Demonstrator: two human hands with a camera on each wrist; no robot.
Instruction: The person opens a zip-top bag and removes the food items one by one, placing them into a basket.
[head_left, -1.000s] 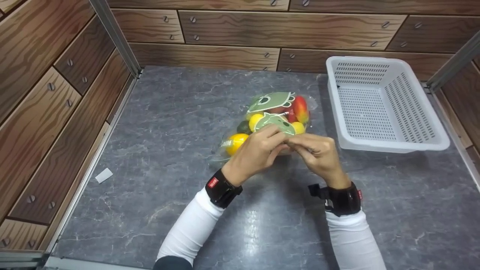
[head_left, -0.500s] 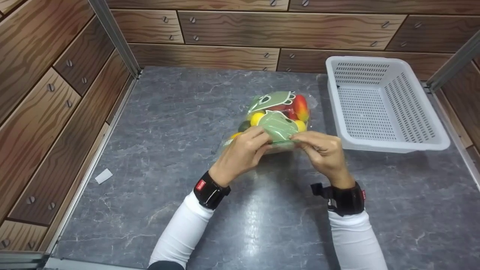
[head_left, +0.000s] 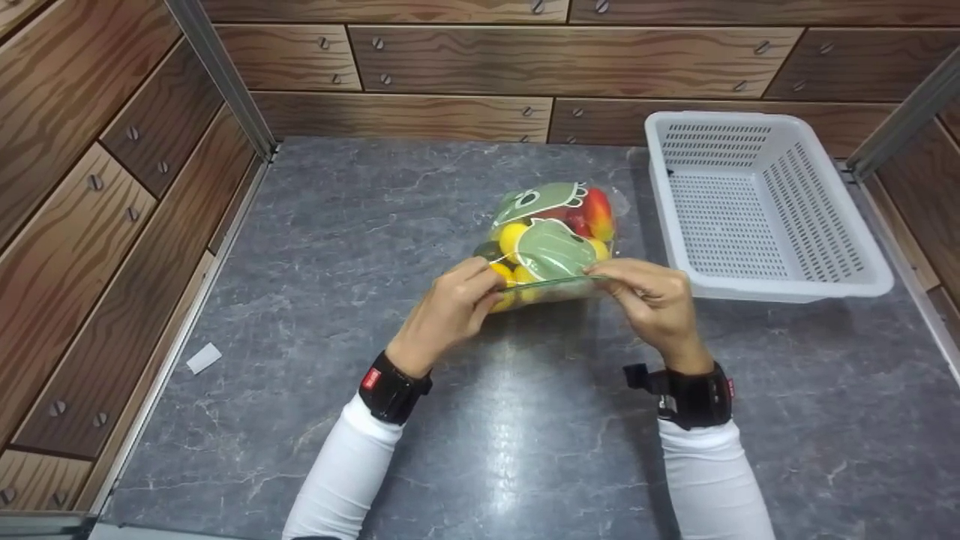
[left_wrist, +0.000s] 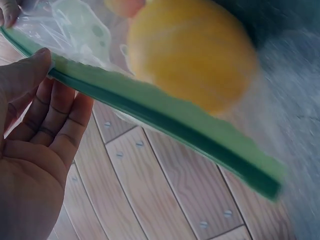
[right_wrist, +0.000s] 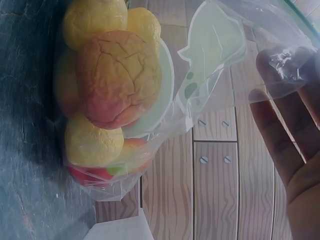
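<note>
Enclosure: wood-plank-print panels (head_left: 585,64) with printed screw heads, at back and sides; grey metal posts (head_left: 221,75) at the corners.

Table (head_left: 360,202): grey, marble-veined, with a bright reflection in the near middle.

Basket (head_left: 795,289): white plastic, perforated, rectangular; upright at the far right of the table, near the bag, with a small dark mark on its inner left side.

Paper scrap (head_left: 203,358): white, flat, on the left side of the table.

Zip bag (head_left: 553,247): clear plastic, printed with green, white-outlined cartoon shapes; lying on the table at centre, mouth edge lifted toward the person. Zip strip (left_wrist: 165,126): green, stretched between the hands; whether sealed cannot be told.

Contents, seen through the film: yellow fruit (head_left: 514,241); red-and-yellow elongated fruit (head_left: 598,214), at the far right; dark green fruit (head_left: 488,250), at left; wrinkled reddish-yellow fruit (right_wrist: 120,75).

Left hand (head_left: 446,311): thumb and fingers pinching the strip toward its left end.

Right hand (head_left: 654,304): thumb and forefinger pinching the strip toward its right end; remaining fingers behind the film.

Worn: black wrist straps (head_left: 391,386), white sleeves (head_left: 337,457).
</note>
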